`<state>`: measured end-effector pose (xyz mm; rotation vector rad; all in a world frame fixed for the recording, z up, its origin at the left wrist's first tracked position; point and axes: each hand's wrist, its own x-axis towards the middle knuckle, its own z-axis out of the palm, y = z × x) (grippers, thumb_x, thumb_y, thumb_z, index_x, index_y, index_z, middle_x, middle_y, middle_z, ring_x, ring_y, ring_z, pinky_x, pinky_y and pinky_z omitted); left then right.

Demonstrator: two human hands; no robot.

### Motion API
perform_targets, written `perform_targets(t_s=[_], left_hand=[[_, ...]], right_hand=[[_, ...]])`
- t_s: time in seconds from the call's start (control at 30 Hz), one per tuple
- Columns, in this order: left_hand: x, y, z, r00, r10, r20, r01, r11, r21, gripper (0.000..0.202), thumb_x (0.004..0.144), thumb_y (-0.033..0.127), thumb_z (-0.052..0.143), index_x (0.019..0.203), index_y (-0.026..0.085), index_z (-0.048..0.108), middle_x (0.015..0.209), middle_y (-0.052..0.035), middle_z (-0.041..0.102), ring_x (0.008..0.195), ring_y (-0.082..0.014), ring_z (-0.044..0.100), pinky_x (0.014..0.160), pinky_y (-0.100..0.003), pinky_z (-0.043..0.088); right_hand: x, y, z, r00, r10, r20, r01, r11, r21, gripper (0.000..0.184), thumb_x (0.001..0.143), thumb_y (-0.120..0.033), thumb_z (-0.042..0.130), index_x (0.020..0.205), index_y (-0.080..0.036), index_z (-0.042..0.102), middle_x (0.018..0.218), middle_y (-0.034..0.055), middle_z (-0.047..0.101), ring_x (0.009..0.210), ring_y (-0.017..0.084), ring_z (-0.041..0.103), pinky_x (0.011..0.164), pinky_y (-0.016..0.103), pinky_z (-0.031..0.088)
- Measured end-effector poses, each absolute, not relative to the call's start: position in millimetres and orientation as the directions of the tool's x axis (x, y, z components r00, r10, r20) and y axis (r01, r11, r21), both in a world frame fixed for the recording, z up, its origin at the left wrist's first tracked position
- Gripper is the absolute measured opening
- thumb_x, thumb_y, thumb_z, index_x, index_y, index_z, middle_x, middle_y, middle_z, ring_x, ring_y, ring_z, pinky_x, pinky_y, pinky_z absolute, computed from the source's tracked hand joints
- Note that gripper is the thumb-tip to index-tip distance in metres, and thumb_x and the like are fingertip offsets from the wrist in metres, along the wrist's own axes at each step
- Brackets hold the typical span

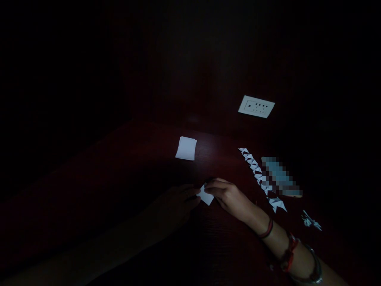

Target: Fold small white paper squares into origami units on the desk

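Observation:
A small square of white paper [207, 196] lies on the dark red table [149, 159] between my two hands. My right hand [228, 195], lit from above, bends its fingers over the paper's upper right edge and grips it there. In deep shadow, my left hand [181, 200] pinches the left corner with thumb and finger; its outline is dim. Beyond them sits a stack of white paper squares [186, 149]. To the right, several folded white paper pieces [254, 169] lie in a slanting row, with a larger folded piece [276, 203] at its near end.
A flat phone-like object [281, 176], its face blurred by pixels, lies right of the folded row. Nearer me is a small white tangled bundle [311, 221], its kind unclear. A white power socket [256, 107] is set in the dark wall behind. Much of the surroundings is black.

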<state>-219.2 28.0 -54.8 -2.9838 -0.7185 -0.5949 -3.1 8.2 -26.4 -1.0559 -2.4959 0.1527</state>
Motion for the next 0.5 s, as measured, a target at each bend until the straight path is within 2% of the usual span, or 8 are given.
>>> perform_targets(t_s=[0.27, 0.5], left_hand=[[-217.5, 28.1, -47.2, 0.835, 0.443, 0.327, 0.439, -0.894, 0.091, 0.034, 0.078, 0.009, 0.045, 0.109, 0.020, 0.052, 0.118, -0.0037, 0.052, 0.110, -0.0215, 0.043, 0.088, -0.038, 0.038], [-220.0, 28.7, -53.3, 0.825, 0.437, 0.358, 0.442, -0.894, 0.072, 0.038, 0.077, 0.007, 0.044, 0.113, 0.019, 0.050, 0.124, -0.0058, 0.046, 0.114, -0.0225, 0.039, 0.090, -0.039, 0.037]], right_hand=[[-1.2, 10.5, -27.5, -0.626, 0.695, 0.353, 0.642, 0.717, -0.273, 0.030, 0.080, -0.003, 0.042, 0.100, -0.015, 0.060, 0.098, 0.0077, 0.059, 0.097, 0.017, 0.052, 0.084, 0.030, 0.047], [0.6, 11.5, -28.2, -0.635, 0.681, 0.366, 0.618, 0.731, -0.288, 0.032, 0.079, 0.000, 0.041, 0.100, -0.014, 0.060, 0.098, 0.0083, 0.060, 0.098, 0.018, 0.052, 0.083, 0.033, 0.048]])
